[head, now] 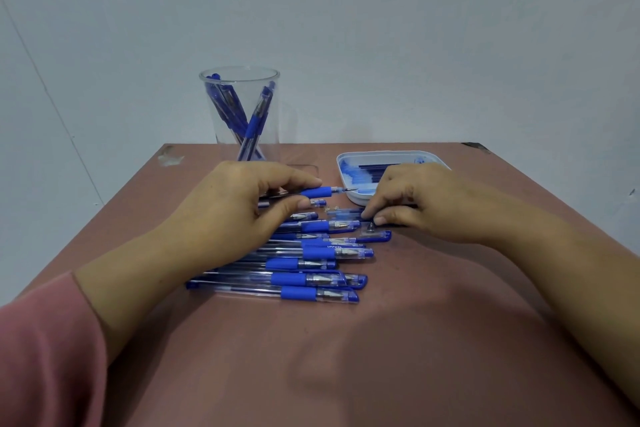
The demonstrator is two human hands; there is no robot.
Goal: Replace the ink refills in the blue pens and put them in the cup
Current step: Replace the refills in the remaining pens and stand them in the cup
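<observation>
- Left hand (235,208): fingers (294,180) and thumb are curled round one blue pen (320,191), gripping it by the barrel just behind the blue grip sleeve. The pen is uncapped, level, in front of the cup and just off the surface, with its tip pointing away from the cup's side.
- Right hand (426,208): fingers (375,204) are bent, with thumb and forefinger tips pinching a thin pen part (369,217) that lies on the surface. Which part it is cannot be told.
- Small loose pieces (330,208) lie between the two hands, nearer the viewer than the cup.
- A loose blue cap (375,236) lies just nearer than the right thumb.
- Row of pens (311,270): capped blue pens lie side by side on the surface in front of the cup, partly under the left hand.
- Cup (242,135): clear, upright, at the far edge of the surface, holding several blue pens that lean inside.
- Tray (346,180): white, shallow, to the right of the cup, holding dark refills (377,166); the right hand covers its near corner.
- Surface (381,340): reddish-brown.
- A pink sleeve (45,357) covers the left forearm.
</observation>
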